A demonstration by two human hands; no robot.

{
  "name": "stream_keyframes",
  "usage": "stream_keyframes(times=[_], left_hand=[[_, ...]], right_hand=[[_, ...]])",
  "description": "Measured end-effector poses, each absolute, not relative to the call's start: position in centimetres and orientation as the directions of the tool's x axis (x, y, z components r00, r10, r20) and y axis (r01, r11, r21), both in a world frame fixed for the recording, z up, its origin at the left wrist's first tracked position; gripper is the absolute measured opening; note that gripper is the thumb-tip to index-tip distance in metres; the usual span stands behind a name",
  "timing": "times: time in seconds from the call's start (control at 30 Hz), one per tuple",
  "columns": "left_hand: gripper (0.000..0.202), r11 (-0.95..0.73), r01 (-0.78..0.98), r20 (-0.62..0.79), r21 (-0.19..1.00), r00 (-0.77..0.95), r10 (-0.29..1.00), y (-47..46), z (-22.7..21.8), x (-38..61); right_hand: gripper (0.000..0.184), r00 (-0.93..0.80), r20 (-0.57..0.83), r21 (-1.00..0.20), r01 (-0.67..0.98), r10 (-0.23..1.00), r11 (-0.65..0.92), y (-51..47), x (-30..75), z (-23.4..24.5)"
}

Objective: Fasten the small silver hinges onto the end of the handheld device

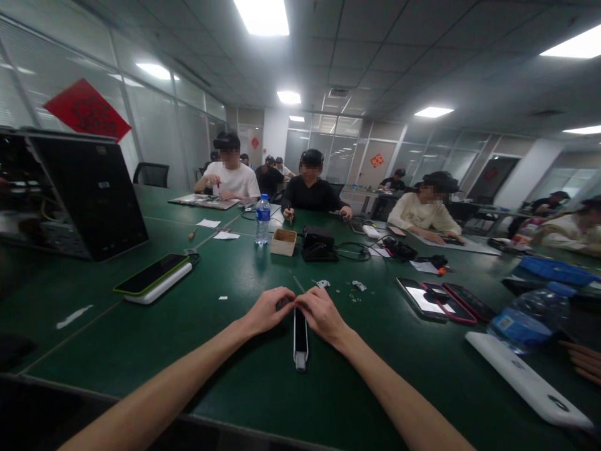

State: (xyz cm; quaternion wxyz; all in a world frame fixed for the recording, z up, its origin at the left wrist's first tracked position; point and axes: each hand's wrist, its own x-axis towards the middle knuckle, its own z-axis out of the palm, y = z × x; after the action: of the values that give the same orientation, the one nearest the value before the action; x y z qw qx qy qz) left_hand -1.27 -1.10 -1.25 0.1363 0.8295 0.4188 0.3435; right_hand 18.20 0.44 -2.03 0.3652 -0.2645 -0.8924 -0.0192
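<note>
My left hand [267, 310] and my right hand [322, 314] meet fingertip to fingertip over the far end of a narrow black and silver strip [300, 341] lying on the green table [211, 369]. Both hands have their fingers curled and pinched together on that end of the strip. Just beyond them lie small metal brackets [323, 284] and several tiny screws [352, 294].
An open computer case [70, 194] stands at the left, with a phone on a white power bank [154, 279] beside it. A water bottle [262, 219], a small box [283, 242] and black gear sit ahead. Phones [441, 300], another bottle [526, 319] and a white slab [526, 382] lie right. Other people work across the table.
</note>
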Motion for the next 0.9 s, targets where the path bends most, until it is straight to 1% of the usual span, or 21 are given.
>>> stream_keyframes(times=[0.17, 0.33, 0.5, 0.57, 0.63, 0.73, 0.83, 0.9], left_hand=[[0.012, -0.631, 0.575, 0.461, 0.520, 0.433, 0.774, -1.0, -1.3, -1.3], [0.015, -0.627, 0.534, 0.424, 0.567, 0.464, 0.778, -0.9, -1.1, -1.8], [0.017, -0.608, 0.492, 0.391, 0.624, 0.477, 0.787, -1.1, -0.5, -1.9], [0.017, -0.608, 0.501, 0.399, 0.616, 0.467, 0.789, -1.1, -0.2, -1.9], [0.018, -0.611, 0.538, 0.408, 0.581, 0.456, 0.791, -0.9, -0.1, -2.2], [0.016, -0.588, 0.617, 0.387, 0.524, 0.442, 0.809, -0.4, -0.2, -2.8], [0.014, -0.553, 0.646, 0.327, 0.526, 0.447, 0.833, 0.0, -0.7, -3.4], [0.013, -0.537, 0.641, 0.288, 0.549, 0.458, 0.841, 0.0, -0.9, -3.5]], right_hand=[[0.020, -0.533, 0.735, -0.132, 0.495, 0.420, 0.859, 0.8, 18.0, -2.6], [0.015, -0.488, 0.779, -0.092, 0.531, 0.393, 0.843, 1.1, 18.2, -2.8], [0.018, -0.478, 0.771, -0.085, 0.577, 0.420, 0.812, 1.1, 18.3, -2.5], [0.019, -0.490, 0.751, -0.080, 0.597, 0.442, 0.798, 1.3, 18.6, -2.3], [0.019, -0.469, 0.734, -0.095, 0.644, 0.491, 0.759, 1.6, 19.2, -2.0], [0.015, -0.435, 0.665, -0.167, 0.705, 0.607, 0.689, 2.3, 20.6, -1.7], [0.013, -0.498, 0.500, -0.248, 0.701, 0.708, 0.668, 2.8, 22.2, -1.6], [0.012, -0.538, 0.401, -0.297, 0.689, 0.741, 0.661, 2.9, 22.8, -1.7]])
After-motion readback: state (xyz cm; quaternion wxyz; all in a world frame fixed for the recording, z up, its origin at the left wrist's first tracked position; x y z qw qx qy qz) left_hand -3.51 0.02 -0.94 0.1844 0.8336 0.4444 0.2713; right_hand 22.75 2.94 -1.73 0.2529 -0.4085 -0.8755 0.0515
